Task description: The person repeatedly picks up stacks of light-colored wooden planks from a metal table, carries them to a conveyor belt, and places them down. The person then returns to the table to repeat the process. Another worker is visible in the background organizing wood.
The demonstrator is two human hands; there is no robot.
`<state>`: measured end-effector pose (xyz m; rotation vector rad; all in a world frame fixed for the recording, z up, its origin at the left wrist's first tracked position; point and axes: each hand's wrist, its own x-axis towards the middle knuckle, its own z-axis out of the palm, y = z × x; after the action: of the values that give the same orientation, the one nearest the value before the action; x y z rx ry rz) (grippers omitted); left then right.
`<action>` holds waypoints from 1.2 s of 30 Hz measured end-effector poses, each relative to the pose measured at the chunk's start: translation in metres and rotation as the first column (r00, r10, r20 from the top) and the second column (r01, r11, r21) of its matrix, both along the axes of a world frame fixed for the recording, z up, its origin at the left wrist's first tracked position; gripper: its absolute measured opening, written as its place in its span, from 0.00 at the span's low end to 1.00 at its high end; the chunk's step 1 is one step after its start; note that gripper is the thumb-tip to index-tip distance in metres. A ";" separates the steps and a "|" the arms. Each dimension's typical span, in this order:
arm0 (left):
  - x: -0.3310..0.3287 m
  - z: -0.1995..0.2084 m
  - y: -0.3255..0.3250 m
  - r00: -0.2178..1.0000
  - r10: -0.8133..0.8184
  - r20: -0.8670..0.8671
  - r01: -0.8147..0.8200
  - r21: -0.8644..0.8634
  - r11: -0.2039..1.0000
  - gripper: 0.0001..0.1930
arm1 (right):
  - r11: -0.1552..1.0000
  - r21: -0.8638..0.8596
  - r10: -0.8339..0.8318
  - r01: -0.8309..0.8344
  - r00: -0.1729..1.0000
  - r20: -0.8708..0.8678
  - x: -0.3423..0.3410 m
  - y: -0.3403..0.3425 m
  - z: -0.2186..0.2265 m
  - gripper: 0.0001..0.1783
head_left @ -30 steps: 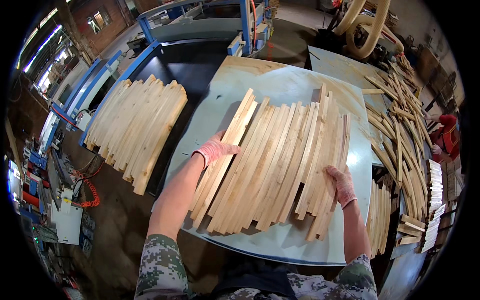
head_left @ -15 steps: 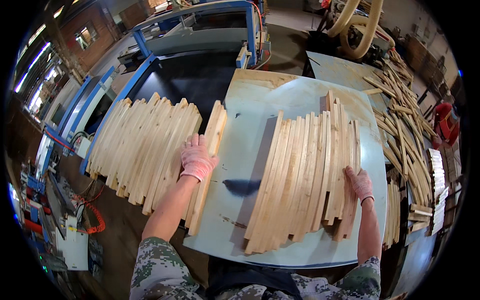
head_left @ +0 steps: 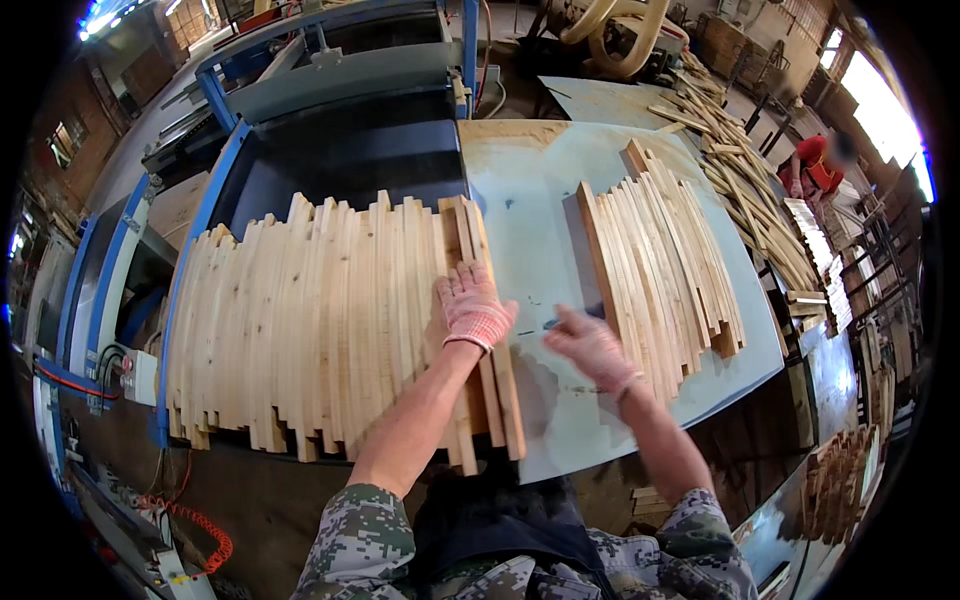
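Note:
A long row of pale wooden strips point(head_left: 300, 320) lies side by side on the dark machine bed at left. At its right end my left hand point(head_left: 472, 305), in a pink-and-white glove, rests with fingers stretched over the strips. Its thumb reaches past the outermost strip point(head_left: 508, 405), whose lower end sticks out nearer me. My right hand point(head_left: 595, 352), also gloved and slightly blurred, is over the pale table point(head_left: 540, 240) with thumb and fingers apart, holding nothing. Just right of it lies a smaller, slanted group of strips point(head_left: 655, 275).
Behind the row stands a blue machine gantry point(head_left: 340, 75). Loose strips point(head_left: 745, 190) are heaped beyond the table at right, near a person in red point(head_left: 812, 165). A beige hose point(head_left: 615, 45) curves at the back. A red coiled hose point(head_left: 215, 535) hangs lower left.
My right hand has left the right group's outer edge and moved left over the table. The strip by my left hand now lies close against the row. The view has turned.

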<state>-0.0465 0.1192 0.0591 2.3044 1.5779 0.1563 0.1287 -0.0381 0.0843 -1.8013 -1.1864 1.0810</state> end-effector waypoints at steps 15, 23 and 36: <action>-0.107 0.040 0.011 0.875 -0.474 -0.093 0.483 0.178 0.857 0.29 | 0.948 -0.092 -0.297 0.306 0.950 0.095 -0.096 0.029 0.007 0.29; -0.053 0.037 0.030 0.430 -0.741 -0.516 0.845 -0.058 0.531 0.35 | 0.908 -0.096 -0.388 0.408 0.905 0.177 -0.059 -0.024 0.019 0.33; -0.069 0.053 0.037 0.508 -0.763 -0.399 0.860 0.192 0.472 0.26 | 0.958 -0.069 -0.262 0.280 0.945 0.194 -0.067 0.034 0.006 0.30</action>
<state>-0.1153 0.1559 0.1117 3.2289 0.3083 -0.1208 0.0619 -0.0040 0.0905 -2.1042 -0.9647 0.8387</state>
